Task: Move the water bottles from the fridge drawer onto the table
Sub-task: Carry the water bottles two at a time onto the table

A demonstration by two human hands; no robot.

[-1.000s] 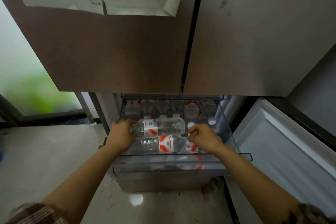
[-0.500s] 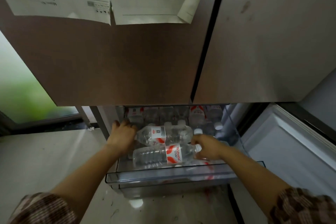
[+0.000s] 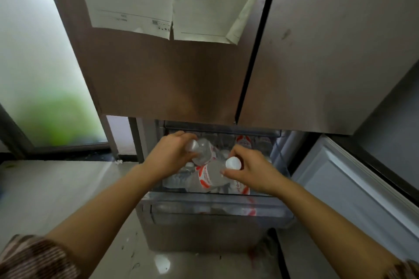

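Early in task. Reaching with both arms into open fridge drawer (image 3: 215, 208). Gripping neck end of 1 water bottle (image 3: 205, 152) in left hand (image 3: 172, 154), over drawer's back-left part. Pinching capped neck of 2nd bottle (image 3: 210, 175) in right hand (image 3: 251, 172), over drawer's middle, body slanting down toward drawer's front-left. Neither lifted clear of drawer yet. At drawer's back, more bottles (image 3: 243, 141) upright. No desk in view, so nothing seen delivered. Left to do: lift both out, carry to desk, return for rest.
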